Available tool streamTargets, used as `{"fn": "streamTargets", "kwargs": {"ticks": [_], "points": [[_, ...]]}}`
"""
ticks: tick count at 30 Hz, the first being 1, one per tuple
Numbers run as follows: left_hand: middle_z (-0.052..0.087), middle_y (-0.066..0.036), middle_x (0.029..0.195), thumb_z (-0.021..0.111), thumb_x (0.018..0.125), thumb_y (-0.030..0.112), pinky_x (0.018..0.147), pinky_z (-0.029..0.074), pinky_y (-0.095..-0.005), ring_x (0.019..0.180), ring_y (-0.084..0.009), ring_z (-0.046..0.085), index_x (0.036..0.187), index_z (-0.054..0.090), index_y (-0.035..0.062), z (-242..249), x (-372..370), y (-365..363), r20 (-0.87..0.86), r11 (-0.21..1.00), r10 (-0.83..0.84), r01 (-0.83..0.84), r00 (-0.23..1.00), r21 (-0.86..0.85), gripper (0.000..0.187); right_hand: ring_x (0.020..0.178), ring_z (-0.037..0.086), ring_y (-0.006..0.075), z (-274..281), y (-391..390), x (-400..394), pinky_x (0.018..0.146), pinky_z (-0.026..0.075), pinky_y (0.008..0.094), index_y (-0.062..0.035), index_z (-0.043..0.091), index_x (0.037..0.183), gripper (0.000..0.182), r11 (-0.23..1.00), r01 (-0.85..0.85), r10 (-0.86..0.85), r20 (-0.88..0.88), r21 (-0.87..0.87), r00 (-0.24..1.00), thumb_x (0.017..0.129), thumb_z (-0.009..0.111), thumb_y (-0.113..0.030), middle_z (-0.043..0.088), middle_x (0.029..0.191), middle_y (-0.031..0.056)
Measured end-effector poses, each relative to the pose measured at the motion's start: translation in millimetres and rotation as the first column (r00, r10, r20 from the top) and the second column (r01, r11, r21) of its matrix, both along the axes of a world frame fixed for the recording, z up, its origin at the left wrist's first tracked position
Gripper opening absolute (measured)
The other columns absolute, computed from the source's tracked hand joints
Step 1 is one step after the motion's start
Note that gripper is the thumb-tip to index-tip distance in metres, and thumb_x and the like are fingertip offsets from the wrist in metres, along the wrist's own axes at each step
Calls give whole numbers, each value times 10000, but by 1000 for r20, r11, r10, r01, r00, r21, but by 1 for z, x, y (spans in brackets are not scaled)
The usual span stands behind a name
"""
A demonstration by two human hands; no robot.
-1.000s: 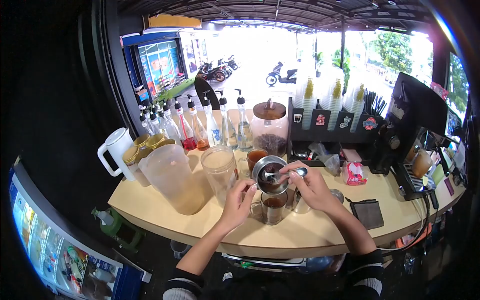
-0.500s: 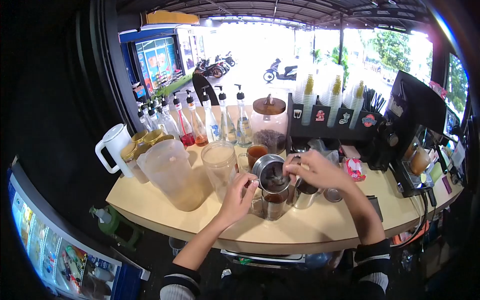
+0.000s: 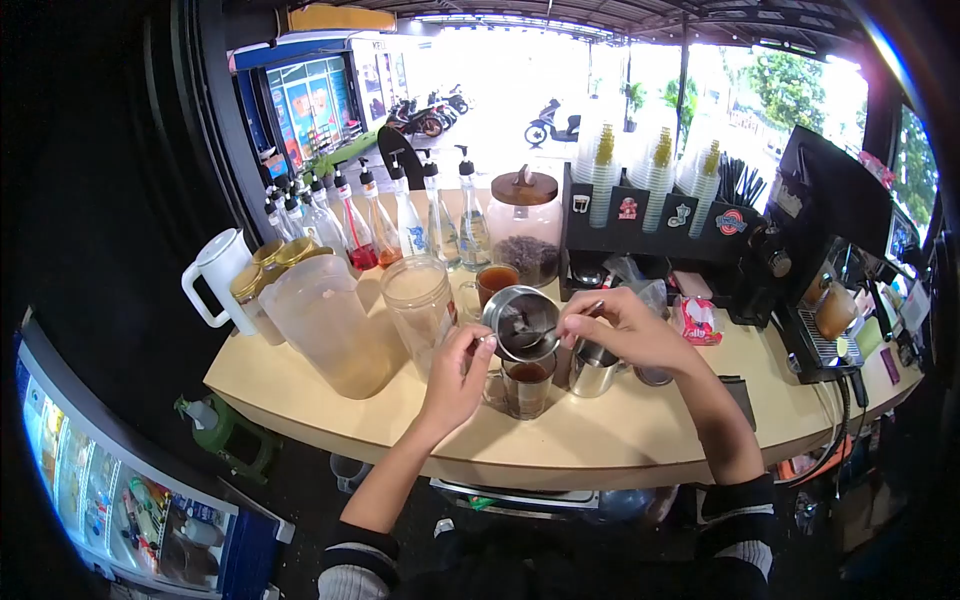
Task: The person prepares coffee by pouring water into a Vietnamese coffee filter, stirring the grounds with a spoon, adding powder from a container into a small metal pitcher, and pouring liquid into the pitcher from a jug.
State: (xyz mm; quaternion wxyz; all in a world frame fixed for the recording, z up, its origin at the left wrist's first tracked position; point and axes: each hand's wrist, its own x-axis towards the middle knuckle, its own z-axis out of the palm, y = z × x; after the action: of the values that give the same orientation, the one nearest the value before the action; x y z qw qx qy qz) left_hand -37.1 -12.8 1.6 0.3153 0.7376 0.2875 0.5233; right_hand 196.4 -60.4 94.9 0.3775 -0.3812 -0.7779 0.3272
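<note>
My left hand (image 3: pixel 459 376) grips the side of a round metal cup (image 3: pixel 521 322), which is tilted so its dark inside shows. In my right hand (image 3: pixel 616 328) is the handle of a spoon (image 3: pixel 577 316) that reaches into this cup. Directly below stands a glass mug of brown liquid (image 3: pixel 527 390), partly covered by the metal cup. A second glass mug of reddish-brown liquid (image 3: pixel 497 283) is just behind. Beneath my right hand a metal pitcher (image 3: pixel 593 370) rests on the counter (image 3: pixel 400 428).
To the left are a clear plastic jar (image 3: pixel 415 300), a big cloudy pitcher (image 3: pixel 335 325) and a white jug (image 3: pixel 220 275). Pump bottles (image 3: pixel 437 225) and a lidded jar (image 3: pixel 527 235) line the back. A black cup holder (image 3: pixel 640 228) and an espresso machine (image 3: pixel 815 320) are to the right.
The view has shifted slightly, so the counter items appear further left and higher. My right hand has drawn back a little from the metal cup's rim, and the spoon's handle shows more clearly.
</note>
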Motion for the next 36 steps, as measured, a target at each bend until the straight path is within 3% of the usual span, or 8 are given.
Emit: {"fn": "streamTargets", "kwargs": {"ticks": [5, 11, 13, 16, 21, 24, 31, 36], "points": [[548, -62, 806, 543, 950, 152, 713, 409, -278, 750, -135, 487, 963, 583, -19, -2, 2, 1, 25, 995, 35, -32, 999, -95, 176, 814, 596, 97, -5, -31, 17, 742, 464, 244, 1, 598, 964, 165, 996, 75, -64, -180, 53, 982, 955, 539, -152, 626, 877, 42], [512, 32, 798, 507, 986, 172, 693, 397, -227, 753, -49, 448, 958, 579, 11, 8, 3, -3, 181, 973, -53, 92, 982, -211, 179, 854, 525, 92, -30, -58, 58, 783, 429, 240, -2, 561, 995, 144, 917, 383, -298, -451, 109, 842, 979, 470, -112, 585, 940, 69], [523, 46, 826, 505, 993, 196, 711, 392, -206, 774, -32, 451, 959, 579, 20, 5, -1, 2, 174, 956, -68, 115, 982, -271, 194, 825, 504, 87, -48, -63, 77, 775, 422, 238, 1, 562, 1005, 158, 893, 432, -347, -423, 122, 837, 984, 451, -110, 580, 961, 72], [546, 42, 842, 523, 987, 224, 753, 387, -196, 810, -31, 474, 956, 590, 18, 4, 0, 8, 207, 955, -75, 130, 975, -265, 219, 828, 517, 99, -78, -72, 97, 769, 420, 251, 13, 566, 1023, 175, 809, 582, -542, -271, 87, 795, 982, 437, -97, 586, 934, 71], [543, 47, 833, 522, 986, 224, 740, 384, -195, 795, -30, 471, 933, 596, 22, 10, -3, 9, 165, 944, -88, 135, 982, -301, 222, 841, 572, 159, -122, -83, 108, 769, 444, 285, 5, 575, 1003, 153, 758, 611, -623, -25, 227, 782, 970, 456, -86, 602, 902, 89], [536, 56, 818, 519, 986, 226, 709, 371, -188, 767, -22, 455, 917, 599, 30, 14, -4, 8, 152, 941, -84, 128, 985, -313, 223, 839, 587, 315, -143, -86, 107, 778, 460, 345, 14, 590, 979, 113, 763, 511, -590, 104, 396, 801, 892, 519, -1, 595, 913, 172], [520, 76, 780, 521, 981, 225, 648, 346, -179, 718, -6, 424, 898, 611, 48, 19, -4, 7, 137, 930, -40, 87, 990, -357, 216, 885, 573, 296, -162, -94, 104, 768, 447, 390, -57, 609, 1021, 316, 823, 298, -526, 447, 484, 724, 715, 603, 18, 603, 984, 102], [522, 77, 784, 524, 980, 224, 652, 350, -180, 722, -5, 427, 904, 613, 49, 24, 1, 2, 165, 929, -38, 96, 986, -357, 210, 873, 567, 254, -172, -90, 107, 798, 422, 369, -92, 638, 993, 299, 872, 157, -425, 557, 464, 714, 701, 629, -32, 603, 969, 71]]}}
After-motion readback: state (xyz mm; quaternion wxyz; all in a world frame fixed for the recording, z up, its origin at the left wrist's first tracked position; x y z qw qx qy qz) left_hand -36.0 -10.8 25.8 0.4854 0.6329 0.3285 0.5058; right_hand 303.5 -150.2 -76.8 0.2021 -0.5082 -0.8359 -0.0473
